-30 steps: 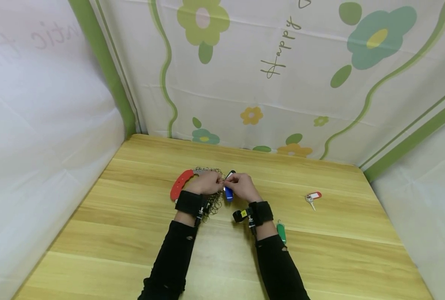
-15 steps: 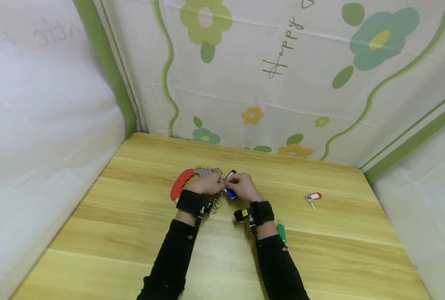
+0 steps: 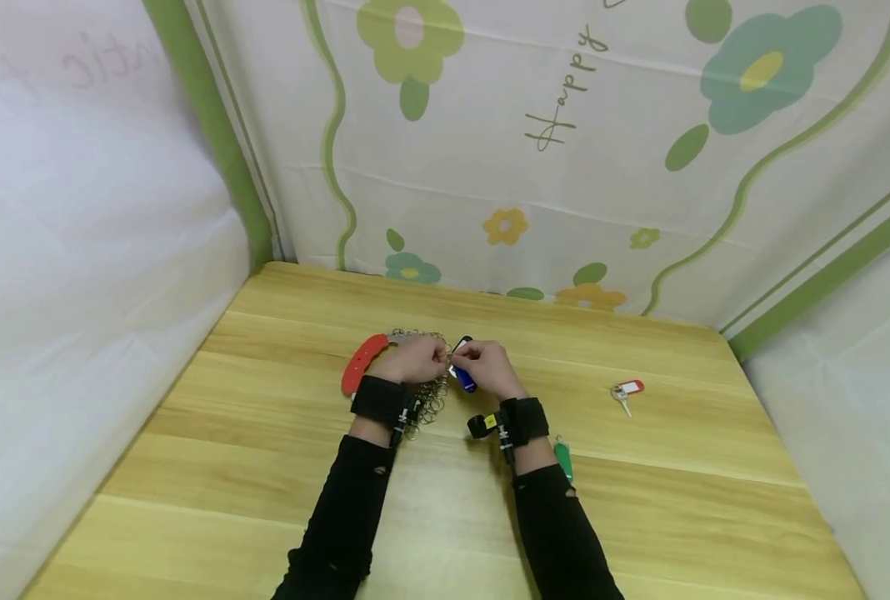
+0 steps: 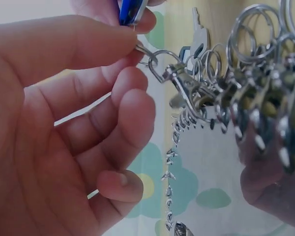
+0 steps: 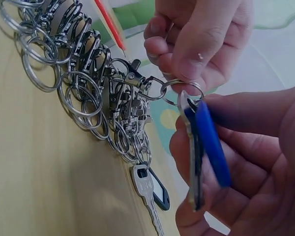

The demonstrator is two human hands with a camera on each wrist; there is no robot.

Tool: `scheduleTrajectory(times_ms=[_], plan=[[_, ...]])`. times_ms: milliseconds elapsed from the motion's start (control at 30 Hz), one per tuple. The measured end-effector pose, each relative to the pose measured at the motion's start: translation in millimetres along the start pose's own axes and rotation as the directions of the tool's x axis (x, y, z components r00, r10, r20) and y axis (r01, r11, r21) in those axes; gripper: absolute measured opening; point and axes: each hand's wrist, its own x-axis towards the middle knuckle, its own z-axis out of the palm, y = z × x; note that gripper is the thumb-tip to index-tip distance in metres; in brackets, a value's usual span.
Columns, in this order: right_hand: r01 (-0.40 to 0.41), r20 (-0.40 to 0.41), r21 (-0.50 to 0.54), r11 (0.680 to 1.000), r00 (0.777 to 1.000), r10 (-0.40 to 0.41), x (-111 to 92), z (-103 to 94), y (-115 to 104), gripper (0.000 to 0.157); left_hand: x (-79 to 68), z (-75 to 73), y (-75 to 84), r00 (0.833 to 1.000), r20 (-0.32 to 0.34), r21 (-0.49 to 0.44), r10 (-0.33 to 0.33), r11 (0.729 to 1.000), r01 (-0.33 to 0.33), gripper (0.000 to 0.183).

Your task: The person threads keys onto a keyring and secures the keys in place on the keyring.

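A key holder with a curved red handle [image 3: 361, 364] lies under my left hand [image 3: 415, 360], its metal part lined with swivel clasps [image 4: 184, 88] and split rings. My left thumb and finger pinch one split ring [image 5: 183, 81], which is linked to a clasp. From that ring hang a blue key tag [image 5: 212, 145] and a silver key [image 5: 192, 152]. My right hand [image 3: 487, 367] pinches the tag's top end close to the ring, fingers curled behind the key. Whether the tag is fully threaded on the ring is hard to tell.
Another key [image 5: 146, 188] with a black tag [image 5: 160, 194] hangs from the holder's far end. On the wooden table [image 3: 677, 467], a red-tagged key [image 3: 625, 396] lies to the right and a green key tag [image 3: 562, 460] beside my right forearm. Patterned curtains border the table.
The lower end of the blue tag has swung to the right and slightly up. Both hands stay in nearly the same place, holding the ring and tag.
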Motion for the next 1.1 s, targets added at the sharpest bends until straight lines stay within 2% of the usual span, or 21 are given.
scheduleTrajectory(times_ms=[200,533,1100], plan=[[0.015,0.020,0.008,1.000,1.000,-0.015,-0.1,-0.9,-0.5,0.011,1.5,-0.5,0.7,1.000,-0.003,0.024,0.017,1.000,-0.017,0.021],[0.090,0.055,0.010,0.996,0.994,-0.090,1.7,0.4,5.0,0.011,0.1,-1.3,3.4,1.000,0.006,0.035,0.023,0.999,-0.023,0.023],[0.069,0.057,0.022,0.997,0.996,-0.070,1.7,0.7,4.2,0.010,0.7,-0.4,4.7,1.000,0.025,0.022,-0.006,1.000,0.005,0.023]])
